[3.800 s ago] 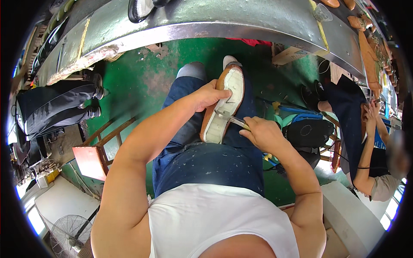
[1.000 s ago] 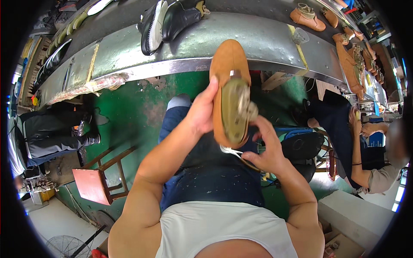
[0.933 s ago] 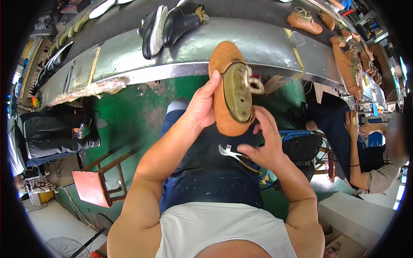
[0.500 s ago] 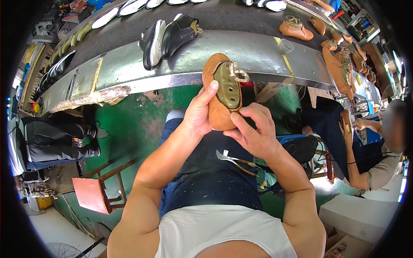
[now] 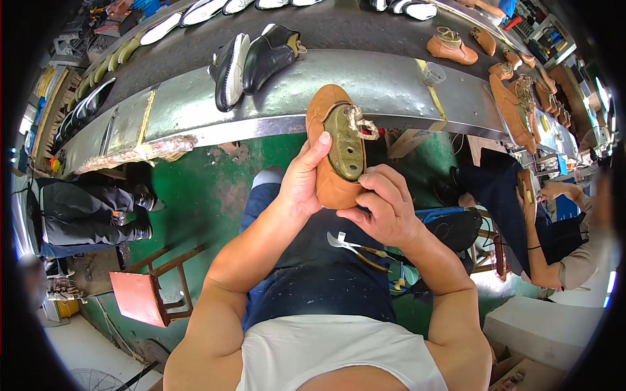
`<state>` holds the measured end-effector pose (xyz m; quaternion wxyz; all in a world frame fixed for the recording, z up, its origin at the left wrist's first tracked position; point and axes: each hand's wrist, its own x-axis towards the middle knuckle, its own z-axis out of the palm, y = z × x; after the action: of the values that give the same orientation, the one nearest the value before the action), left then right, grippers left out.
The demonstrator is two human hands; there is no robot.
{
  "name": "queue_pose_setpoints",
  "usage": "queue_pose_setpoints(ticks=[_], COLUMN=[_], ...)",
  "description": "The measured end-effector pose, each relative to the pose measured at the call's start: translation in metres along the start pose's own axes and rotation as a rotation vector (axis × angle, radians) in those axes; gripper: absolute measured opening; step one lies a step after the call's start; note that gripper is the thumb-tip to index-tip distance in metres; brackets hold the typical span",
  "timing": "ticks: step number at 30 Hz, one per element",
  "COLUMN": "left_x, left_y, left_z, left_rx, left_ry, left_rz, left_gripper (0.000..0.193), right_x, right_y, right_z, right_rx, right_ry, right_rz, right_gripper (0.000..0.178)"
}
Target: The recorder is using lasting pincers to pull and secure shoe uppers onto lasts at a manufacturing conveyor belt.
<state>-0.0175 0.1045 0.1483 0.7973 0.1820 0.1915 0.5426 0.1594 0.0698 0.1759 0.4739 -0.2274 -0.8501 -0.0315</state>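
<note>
A tan leather shoe upper stands over my lap, stretched over an olive-green shoe last with two dark holes in its top and a loop of cord tied near its far end. My left hand grips the shoe's left side, thumb lying along the collar edge. At the near right end, my right hand has its fingers curled and pressed on the leather rim; the fingertips' undersides are hidden. On my dark trousers lies a pair of pincers with metal jaws.
Ahead runs a metal-edged workbench with a dark belt. It bears a pair of black shoes, several tan shoes and a clear cup. A wooden stool stands at left. A seated co-worker works at right.
The shoe has dropped slightly toward me with both hands on it. My right fingers have curled in more at its near end.
</note>
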Motion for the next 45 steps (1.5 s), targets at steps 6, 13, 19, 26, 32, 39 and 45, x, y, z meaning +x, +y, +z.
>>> queue_pose_setpoints(ticks=[6,13,19,26,32,39,45], left_x=[0.002,0.004,0.002,0.063,0.199,0.372,0.48], left_y=[-0.001,-0.011,0.065,0.22,0.341,0.415,0.455], left_z=[0.0,0.018,0.002,-0.012,-0.106,-0.185,-0.216], left_rx=[-0.015,0.248,0.975,1.032,1.268,1.765,1.661], left_ry=[0.049,0.108,-0.156,0.133,0.548,0.877,0.777], left_rz=[0.039,-0.004,0.034,0.41,0.604,0.396,0.278], left_gripper=[0.056,0.077,0.08,0.034,0.038,0.064,0.088], right_x=[-0.003,-0.015,0.009,0.101,0.099,0.099,0.107], right_y=[0.007,0.004,0.079,0.295,0.396,0.398,0.397], right_z=[0.008,0.013,-0.013,0.08,0.149,0.149,0.152], right_rx=[0.042,0.659,1.3,0.824,-0.241,-0.294,-0.283], right_ry=[-0.018,0.047,0.428,0.535,-0.076,-0.162,-0.17], right_rz=[-0.021,0.779,1.189,0.997,0.786,0.845,0.907], right_gripper=[0.041,0.122,0.067,0.052,0.069,0.071,0.073])
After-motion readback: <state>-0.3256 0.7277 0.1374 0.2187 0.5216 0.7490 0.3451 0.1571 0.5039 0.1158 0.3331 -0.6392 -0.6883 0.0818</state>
